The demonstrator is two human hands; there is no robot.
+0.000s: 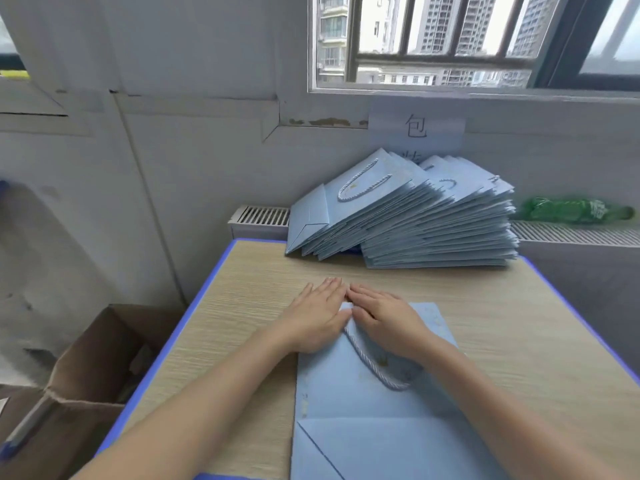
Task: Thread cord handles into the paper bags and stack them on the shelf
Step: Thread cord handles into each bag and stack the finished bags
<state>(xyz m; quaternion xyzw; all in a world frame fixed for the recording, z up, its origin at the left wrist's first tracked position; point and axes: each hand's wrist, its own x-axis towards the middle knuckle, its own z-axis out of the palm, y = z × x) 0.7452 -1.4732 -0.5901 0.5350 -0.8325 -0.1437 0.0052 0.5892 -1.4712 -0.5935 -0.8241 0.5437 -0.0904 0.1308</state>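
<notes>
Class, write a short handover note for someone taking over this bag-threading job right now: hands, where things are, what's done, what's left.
Left hand and right hand: both flat, fingers straight, pressing the top edge of the flat light-blue paper bag on the wood-grain table.
Its twisted pale cord handle is already threaded on the side facing up.
Stack of finished light-blue bags lies at the table's far edge.
Left: put this bag with the stack.

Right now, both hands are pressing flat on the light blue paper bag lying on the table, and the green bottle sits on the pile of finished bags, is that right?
Not quite: the head view shows the green bottle lying on the radiator grille to the right of the pile of finished bags. The rest holds: left hand and right hand press flat on the light blue paper bag.
</notes>
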